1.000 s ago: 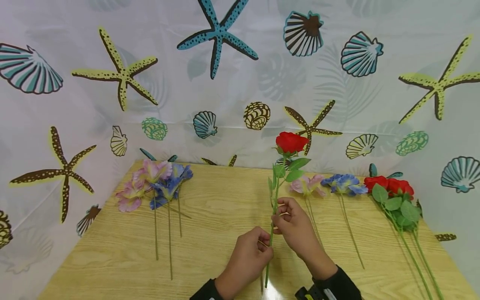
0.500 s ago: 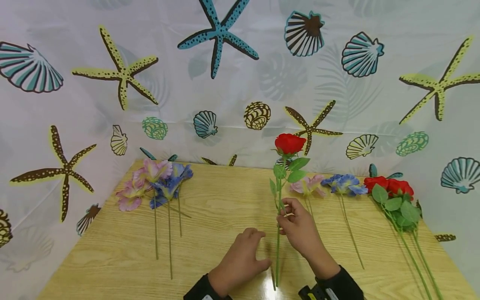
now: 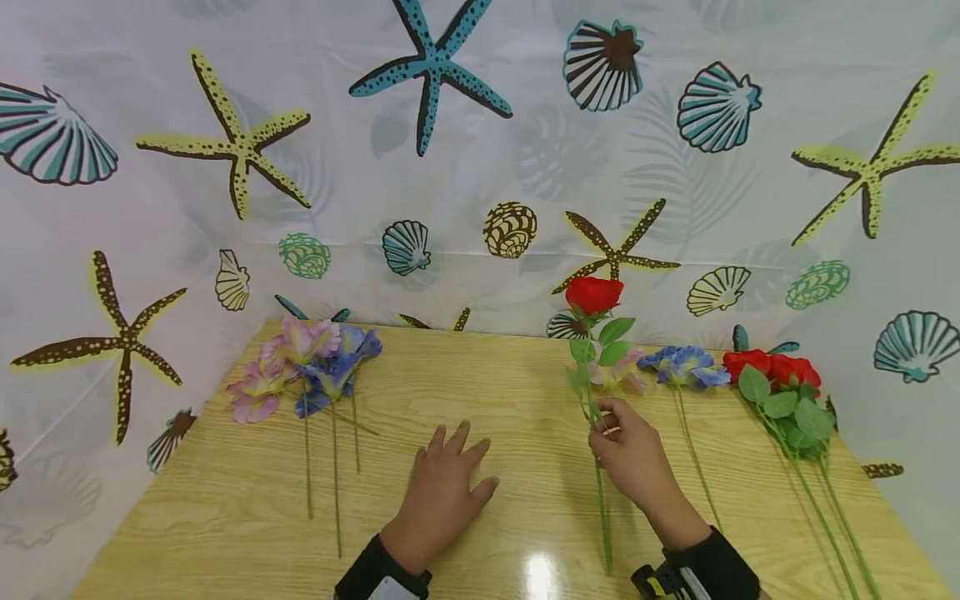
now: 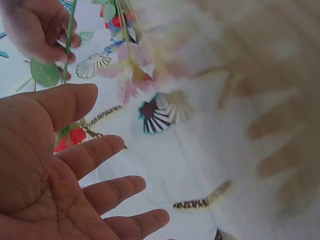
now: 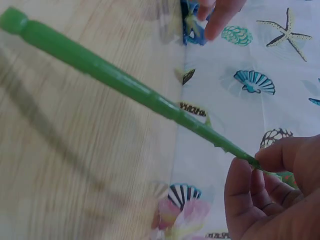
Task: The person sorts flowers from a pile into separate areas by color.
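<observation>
Red rose (image 3: 594, 297) is being pinched by its stem over the table (image 3: 465, 375) in the right hand (image 3: 630, 450), shifted toward three o'clock; at eight o'clock from it, the left hand (image 3: 438, 496), fingers spread, is being withdrawn, support being left single-handed.

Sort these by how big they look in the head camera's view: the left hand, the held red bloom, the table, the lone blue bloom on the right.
Largest to smallest:
1. table
2. left hand
3. lone blue bloom
4. held red bloom
</observation>
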Available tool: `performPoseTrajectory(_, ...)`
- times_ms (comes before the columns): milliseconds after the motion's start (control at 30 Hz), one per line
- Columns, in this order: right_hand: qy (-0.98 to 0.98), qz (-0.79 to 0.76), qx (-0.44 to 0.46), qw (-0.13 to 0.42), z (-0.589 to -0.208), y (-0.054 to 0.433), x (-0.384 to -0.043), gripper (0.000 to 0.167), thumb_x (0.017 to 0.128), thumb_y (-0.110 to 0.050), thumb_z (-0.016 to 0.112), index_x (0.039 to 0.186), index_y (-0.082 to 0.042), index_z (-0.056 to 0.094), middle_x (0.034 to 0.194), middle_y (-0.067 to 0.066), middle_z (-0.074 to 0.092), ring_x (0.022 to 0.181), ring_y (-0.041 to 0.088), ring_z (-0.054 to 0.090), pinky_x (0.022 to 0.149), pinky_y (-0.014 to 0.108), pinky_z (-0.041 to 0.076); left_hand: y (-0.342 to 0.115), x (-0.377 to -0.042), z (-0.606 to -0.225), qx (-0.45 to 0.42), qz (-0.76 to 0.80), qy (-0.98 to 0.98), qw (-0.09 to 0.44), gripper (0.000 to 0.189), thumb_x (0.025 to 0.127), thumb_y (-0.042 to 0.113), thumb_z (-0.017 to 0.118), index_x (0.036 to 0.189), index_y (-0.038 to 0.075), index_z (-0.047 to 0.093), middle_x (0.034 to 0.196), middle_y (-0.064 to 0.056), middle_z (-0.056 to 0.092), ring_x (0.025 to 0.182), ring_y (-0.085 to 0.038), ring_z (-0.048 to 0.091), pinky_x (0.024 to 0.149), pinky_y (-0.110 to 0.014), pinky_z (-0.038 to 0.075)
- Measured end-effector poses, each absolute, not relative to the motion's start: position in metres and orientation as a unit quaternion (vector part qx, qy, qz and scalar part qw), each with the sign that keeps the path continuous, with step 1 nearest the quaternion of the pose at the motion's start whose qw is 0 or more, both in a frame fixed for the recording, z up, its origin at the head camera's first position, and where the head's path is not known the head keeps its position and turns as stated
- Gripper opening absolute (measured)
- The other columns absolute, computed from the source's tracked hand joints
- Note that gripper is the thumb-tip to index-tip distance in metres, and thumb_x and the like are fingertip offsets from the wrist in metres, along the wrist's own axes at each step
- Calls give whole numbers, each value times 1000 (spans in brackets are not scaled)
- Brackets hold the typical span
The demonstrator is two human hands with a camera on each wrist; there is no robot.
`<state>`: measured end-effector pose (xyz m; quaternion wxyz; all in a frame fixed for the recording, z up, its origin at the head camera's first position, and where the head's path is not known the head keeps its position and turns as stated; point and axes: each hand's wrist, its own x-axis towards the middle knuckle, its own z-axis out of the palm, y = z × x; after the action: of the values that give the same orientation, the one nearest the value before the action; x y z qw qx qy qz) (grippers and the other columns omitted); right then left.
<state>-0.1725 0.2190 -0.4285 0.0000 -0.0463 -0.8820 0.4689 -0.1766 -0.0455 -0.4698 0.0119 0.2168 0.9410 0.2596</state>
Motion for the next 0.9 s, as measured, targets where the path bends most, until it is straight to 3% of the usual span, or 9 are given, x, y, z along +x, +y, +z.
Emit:
performPoseTrajectory(300, -938, 341, -59, 16, -424, 290, -162, 45, 99, -11, 49, 140, 6, 44, 110, 21, 60, 90, 33, 66, 56, 35, 45, -69, -186, -473, 182, 241, 952, -41, 47, 92, 31, 71, 133, 8, 64, 144, -23, 48, 132, -53, 39, 99, -71, 32)
performPoseTrajectory(400, -949, 307, -68, 23, -419, 320, -157, 47, 99, -11, 47, 141, 10, 41, 113, 28, 59, 85, 32, 64, 53, 35, 42, -79, -191, -473, 168, 231, 957, -56, 47, 92, 30, 72, 132, 8, 64, 143, -23, 50, 131, -52, 40, 99, -70, 33)
performPoseTrajectory(533, -956, 277, -94, 9, -414, 364, -153, 53, 99, -14, 44, 142, 15, 35, 117, 37, 54, 66, 24, 57, 49, 35, 38, -95, -197, -473, 144, 215, 964, -67, 49, 92, 30, 73, 134, 8, 63, 142, -23, 50, 129, -51, 43, 98, -69, 36)
performPoseTrajectory(633, -961, 252, -113, -13, -413, 395, -152, 58, 98, -15, 44, 142, 20, 30, 117, 40, 52, 61, 27, 52, 50, 37, 39, -106, -201, -472, 123, 218, 966, -65, 50, 93, 26, 71, 135, 4, 61, 140, -26, 50, 128, -50, 43, 96, -66, 39)
performPoseTrajectory(833, -966, 197, -160, -42, -415, 442, -146, 58, 96, -11, 44, 140, 24, 27, 112, 43, 51, 71, 33, 56, 59, 42, 42, -127, -206, -465, 92, 227, 967, -75, 49, 94, 19, 69, 134, -6, 57, 133, -32, 51, 123, -52, 45, 95, -60, 42)
performPoseTrajectory(900, -962, 188, -193, -51, -417, 452, -144, 59, 96, -9, 44, 141, 25, 24, 115, 44, 49, 78, 41, 57, 62, 46, 44, -133, -207, -464, 84, 219, 969, -80, 48, 93, 18, 69, 132, -8, 57, 128, -32, 52, 119, -52, 47, 94, -60, 42)
